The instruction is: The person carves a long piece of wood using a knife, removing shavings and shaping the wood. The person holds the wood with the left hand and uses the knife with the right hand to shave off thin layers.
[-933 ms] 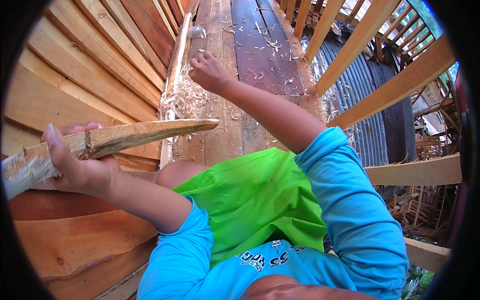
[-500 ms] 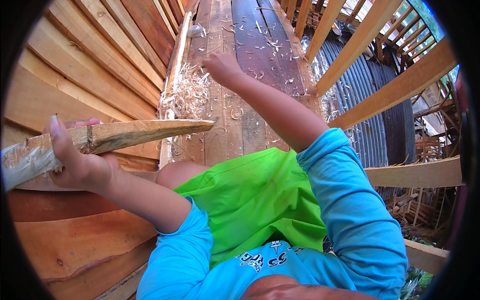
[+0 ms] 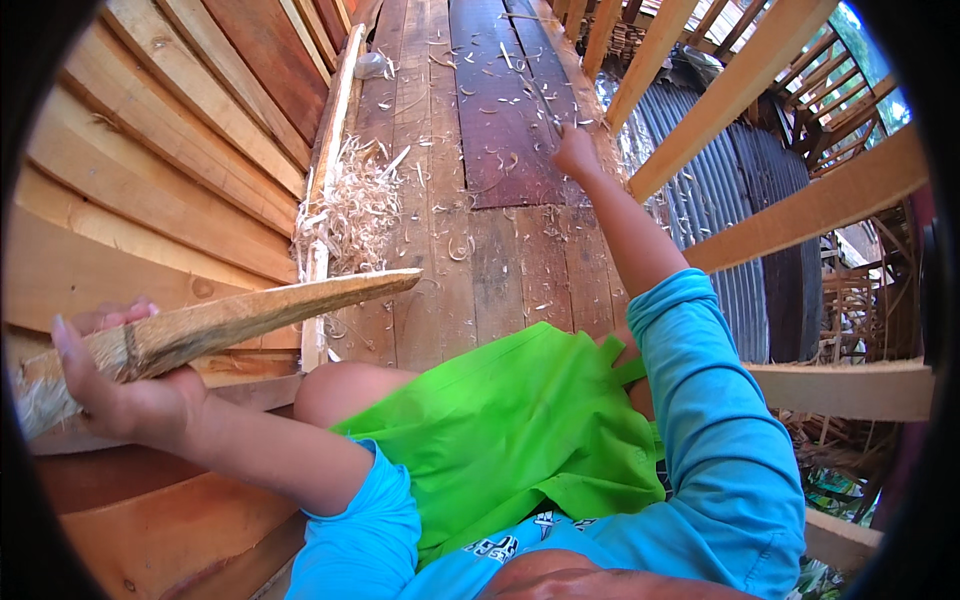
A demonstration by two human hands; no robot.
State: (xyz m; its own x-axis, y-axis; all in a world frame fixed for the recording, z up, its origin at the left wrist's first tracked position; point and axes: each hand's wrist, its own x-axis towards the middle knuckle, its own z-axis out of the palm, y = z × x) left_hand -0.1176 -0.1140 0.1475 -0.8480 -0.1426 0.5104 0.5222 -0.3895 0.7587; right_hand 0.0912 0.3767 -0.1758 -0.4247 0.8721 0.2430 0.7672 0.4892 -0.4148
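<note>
My left hand point(image 3: 140, 390) is closed around a thick piece of wood point(image 3: 270, 312), thumb and fingers on opposite sides. Its tapered end points right over the plank floor, and frayed pale fibres show at the near-left end. My right hand point(image 3: 575, 152) is a closed fist, stretched out over the dark board to the far right. A thin dark line runs up from that fist; I cannot tell whether it is a blade or the seam between boards. The two hands are well apart.
Curled wood shavings point(image 3: 355, 200) are heaped by the left edge strip point(image 3: 318, 210). Wooden planks point(image 3: 150, 190) line the left side. Upright slats point(image 3: 735, 100) and corrugated metal sheets point(image 3: 700, 220) stand at the right. A small clear bag-like thing point(image 3: 370, 66) lies far left.
My right hand has swung right and slightly down, away from the shavings. My left hand and the wood have dropped lower and a little left.
</note>
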